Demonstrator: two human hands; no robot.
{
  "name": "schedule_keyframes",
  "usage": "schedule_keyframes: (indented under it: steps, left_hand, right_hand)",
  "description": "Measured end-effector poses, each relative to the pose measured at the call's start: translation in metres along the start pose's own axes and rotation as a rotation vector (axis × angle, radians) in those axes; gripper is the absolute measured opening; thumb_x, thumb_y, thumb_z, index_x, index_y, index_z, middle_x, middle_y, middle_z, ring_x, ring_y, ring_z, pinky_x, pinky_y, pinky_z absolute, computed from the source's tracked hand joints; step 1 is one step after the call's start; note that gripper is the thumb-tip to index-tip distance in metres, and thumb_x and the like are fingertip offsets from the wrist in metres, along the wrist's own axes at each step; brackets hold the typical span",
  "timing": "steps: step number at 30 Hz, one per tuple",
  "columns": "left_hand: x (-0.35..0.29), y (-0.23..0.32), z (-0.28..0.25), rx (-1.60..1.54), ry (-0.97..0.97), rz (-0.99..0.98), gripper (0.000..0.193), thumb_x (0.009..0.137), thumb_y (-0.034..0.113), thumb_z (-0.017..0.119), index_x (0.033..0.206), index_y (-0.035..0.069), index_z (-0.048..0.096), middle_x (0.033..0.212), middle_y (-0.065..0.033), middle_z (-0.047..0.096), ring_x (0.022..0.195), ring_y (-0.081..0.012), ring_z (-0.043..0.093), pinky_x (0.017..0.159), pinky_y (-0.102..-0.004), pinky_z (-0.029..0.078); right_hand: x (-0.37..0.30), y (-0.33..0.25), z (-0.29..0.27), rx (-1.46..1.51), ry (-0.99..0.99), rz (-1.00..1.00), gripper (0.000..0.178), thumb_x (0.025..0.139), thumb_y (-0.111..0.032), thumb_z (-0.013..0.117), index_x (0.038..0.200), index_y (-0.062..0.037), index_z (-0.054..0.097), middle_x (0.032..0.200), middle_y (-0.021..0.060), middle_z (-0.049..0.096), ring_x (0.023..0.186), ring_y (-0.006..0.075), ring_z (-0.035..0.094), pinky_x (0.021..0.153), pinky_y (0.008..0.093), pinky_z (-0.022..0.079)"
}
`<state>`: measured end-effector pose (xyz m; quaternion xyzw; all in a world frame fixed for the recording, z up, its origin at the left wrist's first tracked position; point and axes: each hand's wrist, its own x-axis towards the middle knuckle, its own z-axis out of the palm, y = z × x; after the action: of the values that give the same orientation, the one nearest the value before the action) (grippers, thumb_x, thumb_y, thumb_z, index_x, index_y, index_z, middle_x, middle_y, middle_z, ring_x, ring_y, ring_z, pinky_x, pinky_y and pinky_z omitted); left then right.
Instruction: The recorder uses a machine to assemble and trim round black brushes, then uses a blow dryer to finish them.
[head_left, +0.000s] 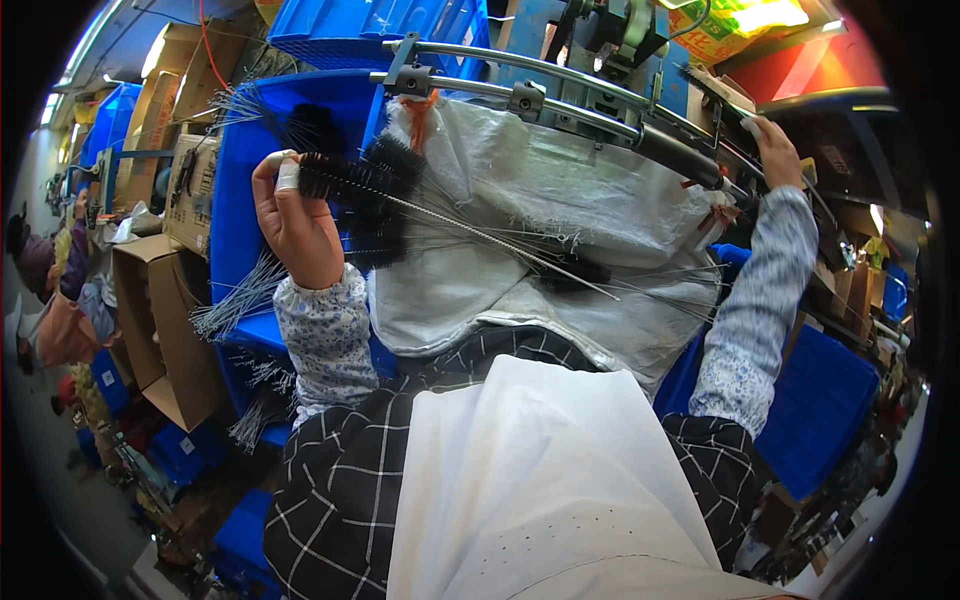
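My left hand (300, 225), with white tape on a fingertip, grips a bottle brush (450, 213) by the end of its black bristles. The brush's twisted wire handle slants down to the right, over a white woven sack (570, 195). More black-bristled wire brushes (385, 225) lie under and beside it on the sack. At the upper right, my right hand (778, 155) reaches to the end of the machine (610, 100), its fingers drawn together beside a pale strip-like piece with dark bristles (722, 90). What those fingers hold is not clear.
Metal rods (520, 95) of the machine run across the far side of the sack. A blue bin (235, 170) with bundles of wire-handled brushes (240, 300) stands at left, beside an open cardboard box (165, 330). Other people (70, 310) are at far left.
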<state>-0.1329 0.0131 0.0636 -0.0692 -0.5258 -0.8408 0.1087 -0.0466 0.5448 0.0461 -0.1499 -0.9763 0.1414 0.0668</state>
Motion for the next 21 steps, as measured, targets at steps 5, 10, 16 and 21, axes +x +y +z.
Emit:
schedule_keyframes:
  steps: [5, 10, 16, 21]
  left_hand:
    - [-0.013, -0.027, 0.032, -0.129, -0.216, -0.205, 0.015, 0.084, 0.008, 0.042, 0.097, 0.001, 0.043, 0.091, -0.0091, 0.053, 0.082, -0.0142, 0.054, 0.071, -0.0232, 0.046]
    - [-0.066, -0.054, 0.071, 0.191, -0.423, -0.315, 0.015, 0.085, 0.01, 0.041, 0.099, 0.004, 0.039, 0.095, -0.0072, 0.05, 0.082, -0.0096, 0.048, 0.071, -0.018, 0.037]
    - [-0.057, -0.044, 0.052, 0.288, -0.6, -0.31, 0.02, 0.086, 0.016, 0.041, 0.101, 0.003, 0.04, 0.09, -0.0089, 0.052, 0.074, -0.0119, 0.05, 0.068, -0.0235, 0.041]
    - [0.005, -0.055, -0.083, 1.063, -0.183, 0.0, 0.024, 0.086, 0.019, 0.044, 0.102, 0.001, 0.043, 0.084, -0.0059, 0.051, 0.069, -0.0108, 0.046, 0.065, -0.0219, 0.039]
  right_hand:
    - [-0.098, -0.065, -0.055, 0.543, -0.541, 0.179, 0.031, 0.08, -0.016, 0.051, 0.107, -0.0023, 0.049, 0.1, 0.012, 0.054, 0.095, 0.0197, 0.05, 0.079, 0.0304, 0.041]
    - [-0.109, -0.17, 0.01, 0.583, -0.716, -0.323, 0.032, 0.085, -0.019, 0.041, 0.113, -0.0042, 0.042, 0.096, 0.0158, 0.054, 0.089, 0.0276, 0.052, 0.08, 0.0337, 0.041]
    - [-0.107, -0.202, 0.05, 0.626, -0.343, -0.207, 0.027, 0.084, -0.024, 0.042, 0.106, -0.0077, 0.047, 0.075, 0.0141, 0.057, 0.069, 0.027, 0.056, 0.066, 0.0374, 0.044]
    - [-0.024, -0.115, 0.059, -0.186, 0.354, 0.054, 0.022, 0.079, -0.022, 0.048, 0.099, -0.0172, 0.057, 0.073, 0.0042, 0.059, 0.073, 0.022, 0.054, 0.066, 0.0349, 0.043]
